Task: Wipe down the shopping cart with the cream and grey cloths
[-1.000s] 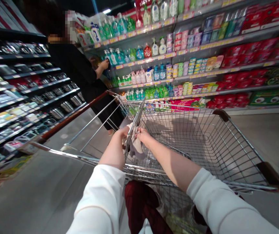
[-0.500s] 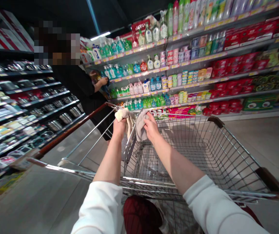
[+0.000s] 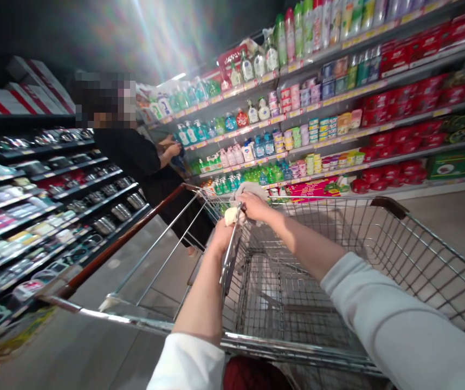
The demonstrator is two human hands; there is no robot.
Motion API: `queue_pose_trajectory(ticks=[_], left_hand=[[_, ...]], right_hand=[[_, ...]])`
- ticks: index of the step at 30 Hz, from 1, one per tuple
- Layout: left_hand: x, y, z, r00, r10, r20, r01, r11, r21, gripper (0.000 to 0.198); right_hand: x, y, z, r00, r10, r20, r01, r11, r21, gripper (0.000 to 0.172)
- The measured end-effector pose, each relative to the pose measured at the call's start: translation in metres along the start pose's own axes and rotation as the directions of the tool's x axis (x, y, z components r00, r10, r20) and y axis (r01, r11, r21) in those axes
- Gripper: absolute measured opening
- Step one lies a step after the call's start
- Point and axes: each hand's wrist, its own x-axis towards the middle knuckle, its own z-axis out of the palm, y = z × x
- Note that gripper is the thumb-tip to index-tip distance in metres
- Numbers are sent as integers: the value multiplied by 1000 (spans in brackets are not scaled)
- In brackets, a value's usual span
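Observation:
A wire shopping cart (image 3: 297, 346) stands before me, with an upright metal divider (image 3: 232, 254) across its inside. On the handle side of that divider, my left hand (image 3: 221, 238) is closed around a cream cloth (image 3: 233, 216), pressed against the divider's top bar. My right hand (image 3: 257, 208), on the basket side, grips a grey cloth (image 3: 251, 189) at the top of the divider. The fingers of both hands are partly hidden by the cloths and the bar.
A co-worker or shopper in black (image 3: 124, 154) stands beyond the cart's handle (image 3: 135, 233), hands at the shelf. Shelves of bottles and tubs (image 3: 265, 143) run along the far side. Racks of metal pots (image 3: 121, 211) stand at left. My knee (image 3: 252, 374) is below the cart.
Both hands have come closer together at the divider's top bar; the left with the cream cloth moved right and down. The grey cloth, hanging before, is now bunched over the top. The view has shifted.

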Motion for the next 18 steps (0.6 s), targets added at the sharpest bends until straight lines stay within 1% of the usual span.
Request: queue_pose_trajectory(ticks=[3, 5, 7, 9, 11, 12, 13, 14, 15, 16, 17, 18], left_hand=[[0, 0, 1, 1000, 10, 23, -9, 1000, -26, 31], [3, -4, 3, 1000, -2, 23, 2, 1000, -19, 37], [6, -12, 4, 1000, -4, -12, 4, 1000, 1, 43], [10, -19, 4, 997, -13, -77, 16, 999, 39, 45], [11, -24, 3, 980, -83, -179, 98, 992, 79, 42], [11, -25, 2, 959, -142, -244, 168, 982, 91, 41], [11, -26, 1, 926, -207, -317, 246, 965, 89, 41], [11, -26, -1, 883, -266, -386, 318, 945, 77, 42], [11, -25, -2, 847, -311, -432, 372, 926, 65, 43], [12, -25, -4, 826, -341, -448, 409, 910, 62, 43], [12, -25, -5, 830, -352, -432, 422, 904, 74, 44], [14, -25, -7, 867, -337, -367, 400, 910, 108, 45]], right_hand=[[23, 19, 2, 989, 125, -77, -115, 986, 122, 31], [37, 32, 3, 964, 227, -135, -203, 964, 173, 31], [43, 45, 6, 913, 349, -211, -307, 928, 210, 29], [41, 53, 13, 838, 463, -290, -396, 880, 261, 27], [30, 54, 24, 773, 529, -349, -436, 844, 313, 31], [23, 52, 31, 756, 543, -366, -437, 834, 336, 34], [15, 49, 38, 756, 539, -372, -425, 836, 348, 35], [7, 44, 44, 777, 515, -363, -405, 850, 337, 35], [0, 39, 49, 813, 472, -341, -378, 873, 309, 34], [-6, 34, 52, 854, 420, -307, -345, 899, 271, 32], [-11, 30, 54, 891, 367, -268, -310, 922, 232, 30], [-14, 27, 54, 921, 314, -230, -272, 942, 196, 28]])
